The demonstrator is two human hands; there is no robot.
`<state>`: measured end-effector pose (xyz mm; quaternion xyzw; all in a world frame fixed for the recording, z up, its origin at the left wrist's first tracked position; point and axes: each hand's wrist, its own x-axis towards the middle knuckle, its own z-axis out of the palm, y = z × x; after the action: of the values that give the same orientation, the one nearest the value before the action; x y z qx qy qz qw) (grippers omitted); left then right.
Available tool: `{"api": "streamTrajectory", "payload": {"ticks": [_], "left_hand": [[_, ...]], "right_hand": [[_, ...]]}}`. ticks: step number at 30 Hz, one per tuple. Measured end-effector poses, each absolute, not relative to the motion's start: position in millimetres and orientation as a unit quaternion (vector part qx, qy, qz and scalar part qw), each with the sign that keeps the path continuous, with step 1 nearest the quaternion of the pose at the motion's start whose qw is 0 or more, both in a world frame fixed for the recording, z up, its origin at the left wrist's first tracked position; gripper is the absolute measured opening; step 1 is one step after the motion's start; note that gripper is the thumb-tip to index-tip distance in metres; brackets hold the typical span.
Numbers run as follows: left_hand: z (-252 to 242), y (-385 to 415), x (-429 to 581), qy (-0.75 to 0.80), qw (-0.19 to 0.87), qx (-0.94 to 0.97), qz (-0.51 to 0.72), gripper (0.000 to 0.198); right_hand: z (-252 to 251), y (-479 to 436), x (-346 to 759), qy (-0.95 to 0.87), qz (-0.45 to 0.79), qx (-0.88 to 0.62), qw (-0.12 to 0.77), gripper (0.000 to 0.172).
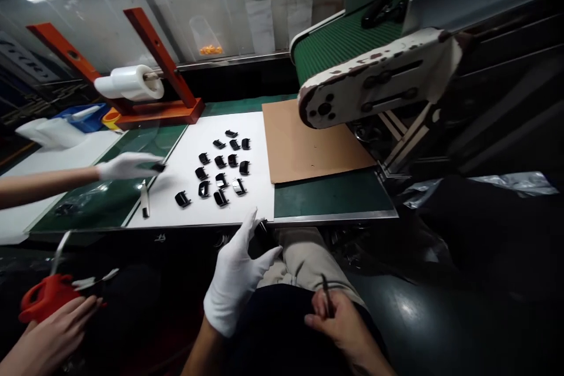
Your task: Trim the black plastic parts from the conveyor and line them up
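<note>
My left hand (235, 279), in a white glove, is held before the table's front edge with thumb and fingers around a glossy black plastic part (264, 236). Bare and lower down, my right hand (337, 320) is closed on a thin dark slender tool (325, 291) that points upward; its exact kind I cannot make out. Beyond my left hand, several similar small black parts (221, 197) lie spread on a white sheet (259, 129). A knife-like tool with a pale handle (145, 198) rests at the sheet's left edge.
A co-worker's gloved hand (130, 165) holds a black part at the left; their bare hand (61, 329) is by a red squeeze bottle (50, 299). Cardboard (312, 150) lies under a green conveyor's end (343, 50). An orange stand (154, 114) carries film rolls (136, 83).
</note>
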<state>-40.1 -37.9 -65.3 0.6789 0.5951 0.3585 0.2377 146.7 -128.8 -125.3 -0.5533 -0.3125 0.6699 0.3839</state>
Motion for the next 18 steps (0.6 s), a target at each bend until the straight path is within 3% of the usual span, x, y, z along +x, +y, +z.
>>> {"api": "streamTrajectory", "payload": {"ticks": [3, 11, 18], "left_hand": [[-61, -35, -36, 0.608, 0.269, 0.659, 0.352, 0.077], [-25, -31, -23, 0.667, 0.315, 0.531, 0.416, 0.074], [-18, -29, -7, 0.648, 0.304, 0.542, 0.440, 0.078]], "right_hand": [[-110, -126, 127, -0.370, 0.658, -0.548, 0.362, 0.019], [-105, -125, 134, -0.440, 0.625, -0.502, 0.404, 0.026], [-99, -118, 153, -0.467, 0.588, -0.500, 0.432, 0.027]]}}
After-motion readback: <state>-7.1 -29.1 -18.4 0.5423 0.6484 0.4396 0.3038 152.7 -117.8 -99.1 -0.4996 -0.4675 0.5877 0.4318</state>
